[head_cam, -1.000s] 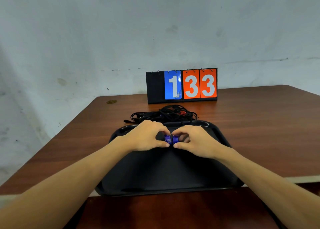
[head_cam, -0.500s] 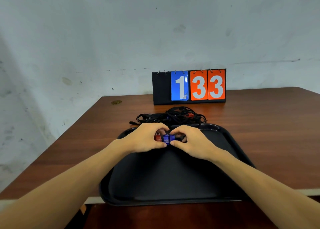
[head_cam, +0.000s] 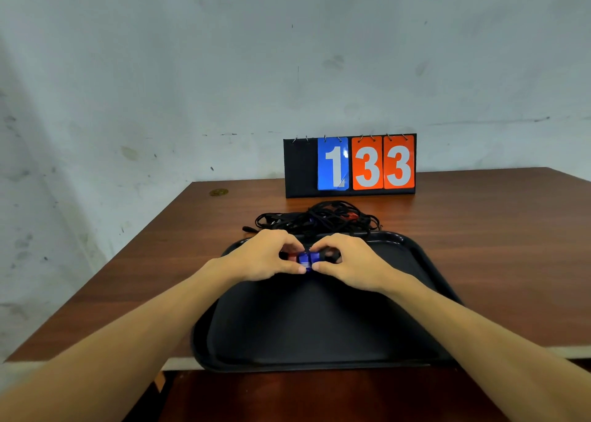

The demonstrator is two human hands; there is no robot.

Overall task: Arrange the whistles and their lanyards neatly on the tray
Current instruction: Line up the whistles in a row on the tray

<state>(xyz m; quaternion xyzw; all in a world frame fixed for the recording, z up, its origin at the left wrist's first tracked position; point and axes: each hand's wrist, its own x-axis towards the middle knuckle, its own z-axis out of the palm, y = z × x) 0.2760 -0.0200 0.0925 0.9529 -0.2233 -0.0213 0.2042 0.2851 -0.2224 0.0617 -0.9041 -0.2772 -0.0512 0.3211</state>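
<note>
A black tray (head_cam: 319, 332) lies on the wooden table's near edge. At its far end my left hand (head_cam: 265, 255) and my right hand (head_cam: 348, 262) meet, fingertips pinching a pair of blue whistles (head_cam: 307, 258) side by side. A red whistle (head_cam: 291, 256) shows under my left fingers, and a black one (head_cam: 332, 256) peeks out under my right fingers. The black lanyards (head_cam: 319, 218) lie in a tangled heap on the table just beyond the tray's far rim, with a red whistle (head_cam: 351, 216) showing among them.
A flip scoreboard (head_cam: 350, 165) reading 1 33 stands at the back of the table against the wall. A small brass-coloured disc (head_cam: 218, 192) lies near the table's far left corner. The tray overhangs the table's front edge.
The camera view shifted slightly, so everything sits further right in frame. My hands stay together on the blue whistles; a red whistle has come into sight under my left fingers.
</note>
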